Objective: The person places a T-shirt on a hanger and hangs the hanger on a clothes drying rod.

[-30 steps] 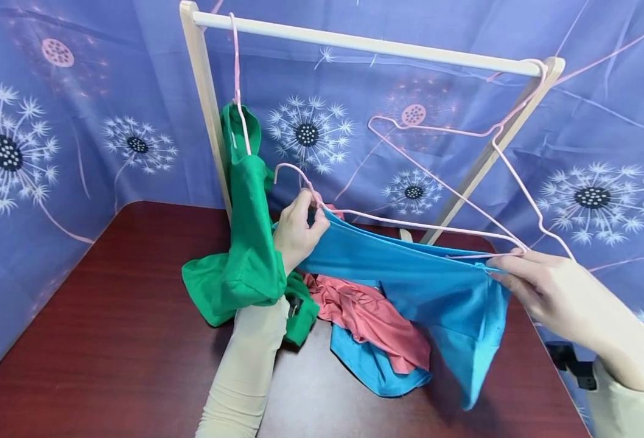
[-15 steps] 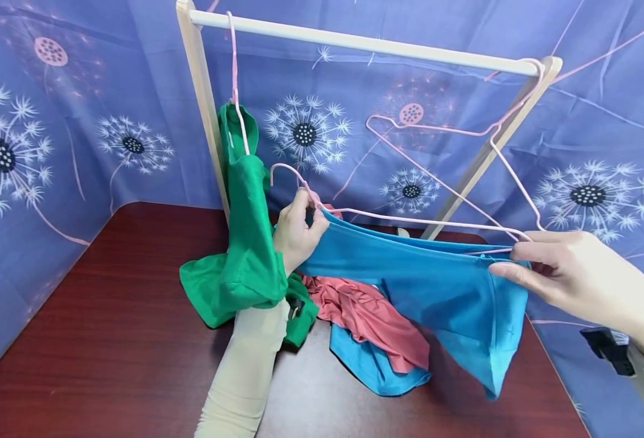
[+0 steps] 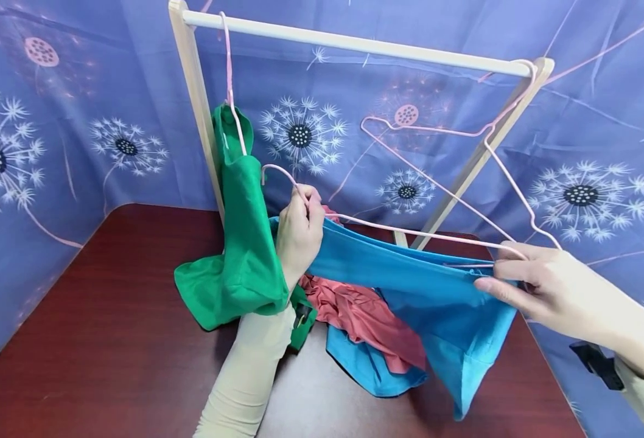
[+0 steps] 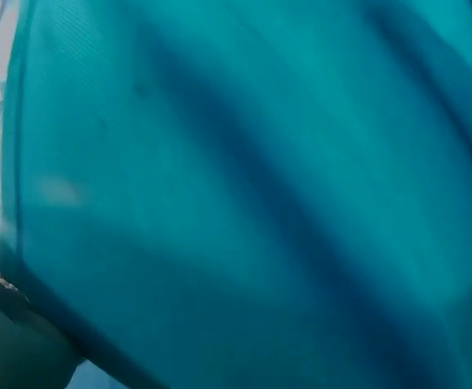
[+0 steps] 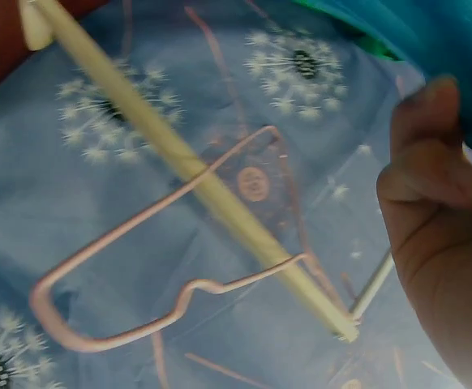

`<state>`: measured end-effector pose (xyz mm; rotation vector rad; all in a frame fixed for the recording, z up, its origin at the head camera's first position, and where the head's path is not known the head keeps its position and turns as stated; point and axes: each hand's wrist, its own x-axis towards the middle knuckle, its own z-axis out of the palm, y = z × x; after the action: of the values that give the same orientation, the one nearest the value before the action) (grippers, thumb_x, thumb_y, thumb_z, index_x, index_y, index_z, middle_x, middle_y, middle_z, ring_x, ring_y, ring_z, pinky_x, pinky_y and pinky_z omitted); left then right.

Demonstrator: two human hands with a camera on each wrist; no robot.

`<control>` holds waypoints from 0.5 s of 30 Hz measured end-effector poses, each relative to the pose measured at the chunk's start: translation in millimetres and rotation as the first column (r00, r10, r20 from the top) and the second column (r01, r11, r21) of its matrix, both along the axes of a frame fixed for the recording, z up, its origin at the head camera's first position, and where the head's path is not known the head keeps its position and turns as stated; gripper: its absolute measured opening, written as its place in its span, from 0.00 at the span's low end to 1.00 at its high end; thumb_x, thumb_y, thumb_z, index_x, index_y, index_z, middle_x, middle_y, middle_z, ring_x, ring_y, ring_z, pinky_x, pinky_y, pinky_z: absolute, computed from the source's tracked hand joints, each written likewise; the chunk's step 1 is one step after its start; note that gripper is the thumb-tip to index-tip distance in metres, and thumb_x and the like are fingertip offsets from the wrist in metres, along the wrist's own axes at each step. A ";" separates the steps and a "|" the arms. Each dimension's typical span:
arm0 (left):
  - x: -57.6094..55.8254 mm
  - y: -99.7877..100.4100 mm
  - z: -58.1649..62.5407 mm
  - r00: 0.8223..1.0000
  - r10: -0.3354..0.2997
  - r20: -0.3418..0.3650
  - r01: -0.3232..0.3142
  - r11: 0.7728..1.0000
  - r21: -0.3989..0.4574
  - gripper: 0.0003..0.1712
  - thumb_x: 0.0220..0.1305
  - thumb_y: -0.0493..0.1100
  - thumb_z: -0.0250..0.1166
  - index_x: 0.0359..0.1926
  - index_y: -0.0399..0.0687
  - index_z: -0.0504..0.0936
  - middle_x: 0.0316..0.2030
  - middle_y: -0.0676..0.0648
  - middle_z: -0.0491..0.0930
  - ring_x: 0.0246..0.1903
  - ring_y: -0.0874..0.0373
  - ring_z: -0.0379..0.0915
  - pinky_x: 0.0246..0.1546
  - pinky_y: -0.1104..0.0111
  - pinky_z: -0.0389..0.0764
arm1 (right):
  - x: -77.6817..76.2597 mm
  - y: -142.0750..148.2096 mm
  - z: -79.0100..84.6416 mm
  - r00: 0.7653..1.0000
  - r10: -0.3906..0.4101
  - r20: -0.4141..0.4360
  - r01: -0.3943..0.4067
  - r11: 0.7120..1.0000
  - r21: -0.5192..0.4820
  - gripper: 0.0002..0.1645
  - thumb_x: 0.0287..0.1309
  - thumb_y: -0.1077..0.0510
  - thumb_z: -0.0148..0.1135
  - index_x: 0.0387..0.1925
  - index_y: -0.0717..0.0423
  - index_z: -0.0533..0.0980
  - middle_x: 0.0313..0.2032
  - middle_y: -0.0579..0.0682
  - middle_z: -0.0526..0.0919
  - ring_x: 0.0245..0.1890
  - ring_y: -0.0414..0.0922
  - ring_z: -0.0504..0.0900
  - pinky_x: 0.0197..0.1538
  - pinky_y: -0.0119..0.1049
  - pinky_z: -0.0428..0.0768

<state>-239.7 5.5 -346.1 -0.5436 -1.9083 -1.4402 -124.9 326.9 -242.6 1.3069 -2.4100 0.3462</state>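
Note:
In the head view my left hand [image 3: 300,234] grips a pink hanger [image 3: 415,232] at the base of its hook, fingers curled over the wire. A blue shirt [image 3: 377,258] hangs along this hanger, its long opening facing up and the wire's lower part inside it. At the other end, my right hand [image 3: 546,286] pinches the shirt's edge between thumb and fingers, right at the hanger's tip. A corner of the shirt droops below that hand. Blue cloth [image 4: 236,194] fills most of the left wrist view. Curled right fingers [image 5: 435,174] meet the cloth in the right wrist view.
Behind stands a rack with a white bar [image 3: 355,46]. A green shirt [image 3: 248,237] hangs at its left, overlapping my left forearm; a bare pink hanger [image 3: 437,129] hangs at its right. A coral garment [image 3: 360,322] lies crumpled on the dark red table [image 3: 97,334].
My left fingers have closed more fully over the hanger's neck, from a pinch. My right hand went right with the shirt's edge, then back left and slightly lower.

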 end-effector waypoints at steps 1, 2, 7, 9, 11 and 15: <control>-2.5 -1.0 -2.0 1.000 0.001 0.005 -0.001 1.000 -0.008 0.06 0.72 0.36 0.46 0.39 0.38 0.69 0.22 0.47 0.67 0.18 0.57 0.61 0.20 0.66 0.62 | 0.3 2.9 -1.4 1.000 0.007 -0.001 -0.007 1.000 0.006 0.20 0.71 0.43 0.52 0.21 0.37 0.65 0.25 0.32 0.58 0.23 0.26 0.54 0.38 0.21 0.62; -5.2 -2.0 -4.0 1.000 0.006 0.007 -0.006 1.000 -0.015 0.06 0.71 0.35 0.46 0.39 0.37 0.69 0.21 0.47 0.66 0.17 0.56 0.61 0.20 0.66 0.62 | 1.0 6.0 -2.2 1.000 0.010 -0.001 -0.010 1.000 0.011 0.19 0.71 0.43 0.52 0.21 0.37 0.66 0.25 0.32 0.58 0.23 0.26 0.55 0.37 0.20 0.62; -13.1 -4.5 -9.5 1.000 0.025 0.005 -0.025 0.999 -0.044 0.08 0.70 0.37 0.45 0.42 0.38 0.70 0.19 0.48 0.65 0.17 0.55 0.62 0.21 0.64 0.63 | 8.4 17.9 2.4 0.999 -0.015 -0.043 0.017 0.999 0.041 0.21 0.72 0.39 0.45 0.22 0.36 0.66 0.27 0.32 0.59 0.22 0.24 0.54 0.24 0.19 0.54; -13.6 -3.1 -10.4 1.000 0.027 -0.003 -0.027 0.998 -0.050 0.09 0.70 0.38 0.45 0.42 0.38 0.70 0.20 0.47 0.67 0.18 0.54 0.64 0.21 0.63 0.65 | 11.0 18.4 7.5 0.999 -0.016 -0.038 0.017 0.999 0.040 0.21 0.72 0.39 0.45 0.22 0.36 0.67 0.27 0.32 0.59 0.22 0.24 0.54 0.23 0.19 0.53; -14.0 -0.3 -11.6 1.000 0.011 -0.021 -0.012 0.998 -0.058 0.09 0.70 0.37 0.45 0.43 0.37 0.70 0.22 0.45 0.68 0.19 0.53 0.66 0.22 0.63 0.67 | 11.9 15.9 13.5 0.999 -0.004 -0.036 0.005 1.000 0.031 0.20 0.72 0.39 0.47 0.22 0.37 0.68 0.26 0.32 0.59 0.21 0.24 0.54 0.23 0.18 0.53; -15.5 3.6 -12.6 0.999 -0.015 -0.041 0.012 0.998 -0.069 0.10 0.70 0.36 0.45 0.44 0.34 0.70 0.25 0.43 0.70 0.22 0.52 0.68 0.24 0.64 0.69 | 5.1 11.2 22.4 1.000 -0.025 -0.017 0.026 0.998 0.062 0.18 0.71 0.39 0.48 0.24 0.35 0.68 0.26 0.31 0.58 0.22 0.25 0.54 0.23 0.19 0.54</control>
<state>-255.2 9.1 -358.7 -0.6152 -1.9299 -1.3657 -119.8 338.1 -220.1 1.2990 -2.4396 0.2541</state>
